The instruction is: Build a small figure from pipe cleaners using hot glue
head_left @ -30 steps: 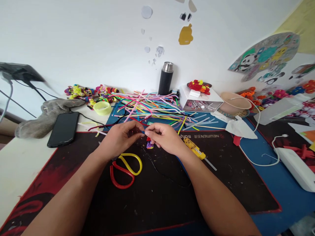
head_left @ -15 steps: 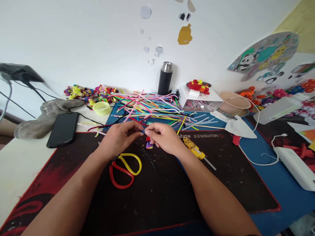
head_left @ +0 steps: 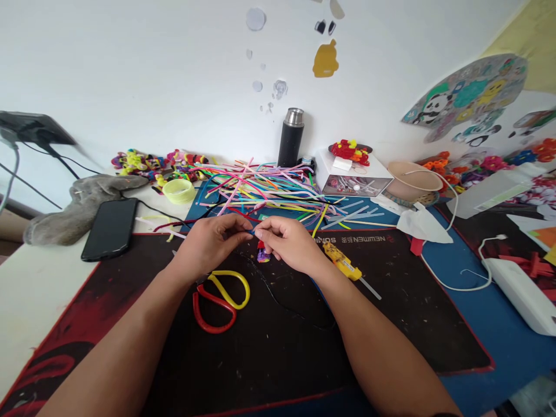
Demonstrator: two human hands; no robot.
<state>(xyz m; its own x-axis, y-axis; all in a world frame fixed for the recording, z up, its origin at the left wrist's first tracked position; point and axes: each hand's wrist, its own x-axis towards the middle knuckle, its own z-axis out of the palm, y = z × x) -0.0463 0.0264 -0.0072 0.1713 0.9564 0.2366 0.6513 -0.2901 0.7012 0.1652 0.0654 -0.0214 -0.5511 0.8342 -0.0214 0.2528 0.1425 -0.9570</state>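
Note:
Over the black mat (head_left: 269, 347), my left hand (head_left: 215, 243) and my right hand (head_left: 289, 243) meet almost fingertip to fingertip. Each is closed in a pinch, and whatever lies between the fingertips is too small to make out. Just below my right fingers is a small purple and red fuzzy piece (head_left: 263, 255). Scissors with a red and a yellow handle (head_left: 230, 289) lie below my left hand. A yellow glue gun (head_left: 341, 260) with a clear stick rests to the right of my right hand.
Behind the hands lies a pile of coloured pipe cleaners (head_left: 264, 185), with a black thermos (head_left: 291, 139) beyond. A phone (head_left: 110, 229) is at the left, a white drawer box (head_left: 358, 174) and a beige bowl (head_left: 413, 182) at the back right. A thin black cable (head_left: 278, 301) crosses the mat.

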